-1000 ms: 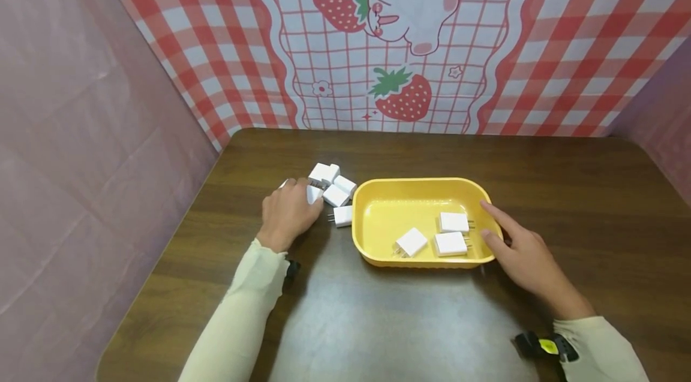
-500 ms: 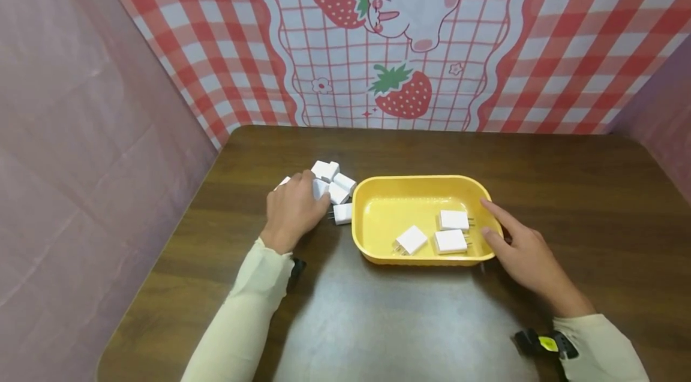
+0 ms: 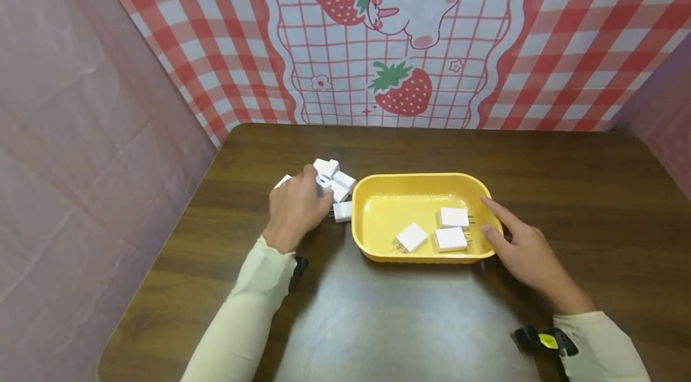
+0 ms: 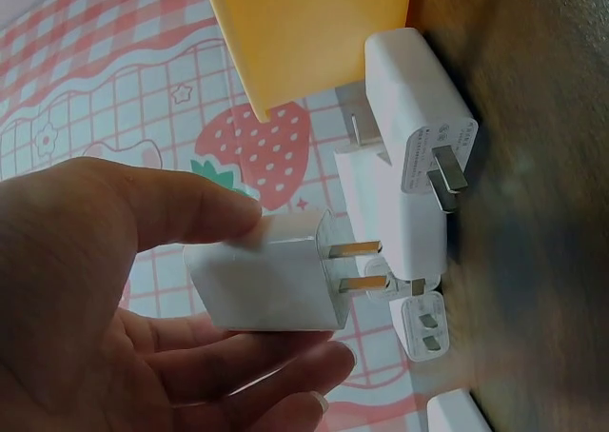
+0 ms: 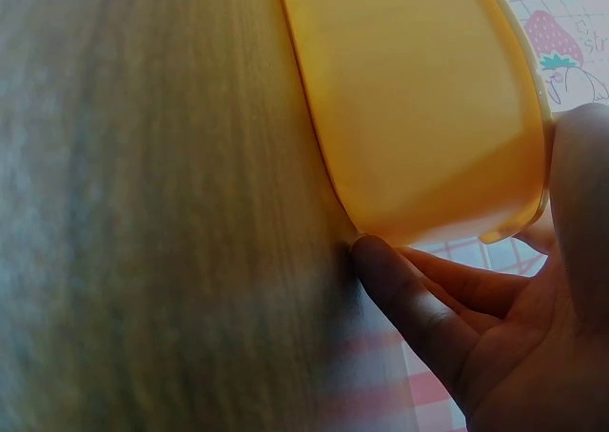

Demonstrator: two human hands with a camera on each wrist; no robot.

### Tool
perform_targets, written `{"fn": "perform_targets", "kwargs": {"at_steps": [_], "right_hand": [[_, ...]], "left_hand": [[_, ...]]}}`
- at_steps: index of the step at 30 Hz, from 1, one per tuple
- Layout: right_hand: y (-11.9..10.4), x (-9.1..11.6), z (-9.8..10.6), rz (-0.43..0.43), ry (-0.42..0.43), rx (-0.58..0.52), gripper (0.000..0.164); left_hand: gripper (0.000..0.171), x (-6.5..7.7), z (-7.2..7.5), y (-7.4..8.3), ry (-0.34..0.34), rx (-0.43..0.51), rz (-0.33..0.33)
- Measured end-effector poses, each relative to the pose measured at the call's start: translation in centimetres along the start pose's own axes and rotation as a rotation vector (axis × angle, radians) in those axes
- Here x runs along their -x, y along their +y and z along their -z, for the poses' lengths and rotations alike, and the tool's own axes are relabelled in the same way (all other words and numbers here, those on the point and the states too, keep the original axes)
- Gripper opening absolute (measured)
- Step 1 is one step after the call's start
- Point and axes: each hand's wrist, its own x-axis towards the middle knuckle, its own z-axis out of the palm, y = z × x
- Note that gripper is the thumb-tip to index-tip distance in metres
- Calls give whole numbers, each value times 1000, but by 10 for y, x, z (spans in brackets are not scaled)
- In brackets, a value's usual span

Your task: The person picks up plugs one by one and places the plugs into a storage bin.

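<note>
My left hand (image 3: 294, 211) pinches a white charger plug (image 4: 271, 275) between thumb and fingers, its two metal prongs pointing away from the palm. Loose white chargers lie beside and beyond that hand, one of them (image 3: 342, 212) right against the left end of a yellow plastic basin (image 3: 399, 205). Inside the basin are three more chargers, one tilted (image 3: 411, 238) and two side by side (image 3: 450, 240) at the right. With my right hand (image 3: 531, 262) I hold the basin's right end, thumb and index finger at the rim and other fingers low against the outer wall.
The brown wooden table (image 3: 399, 322) runs up to a red-and-white checked cloth (image 3: 216, 40) with strawberries at the back. A pinkish cloth (image 3: 97, 130) hangs along the left side. Another charger (image 3: 283, 180) shows partly behind my left hand.
My left hand has shifted slightly right, and the charger in it has turned so its port end shows. The right hand and basin stay in place.
</note>
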Motion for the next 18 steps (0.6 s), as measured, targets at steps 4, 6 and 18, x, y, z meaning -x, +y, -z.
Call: {"fn": "perform_targets", "kwargs": {"at_steps": [4, 6, 18], "right_hand": [[0, 0, 0, 4, 2, 0, 60], [0, 0, 0, 0, -3, -2, 61], [-2, 1, 1, -13, -7, 2, 61]], "left_hand": [[45, 1, 0, 0, -2, 1, 5], [47, 1, 1, 1, -7, 7, 10], [47, 4, 4, 11, 28, 56, -18]]}}
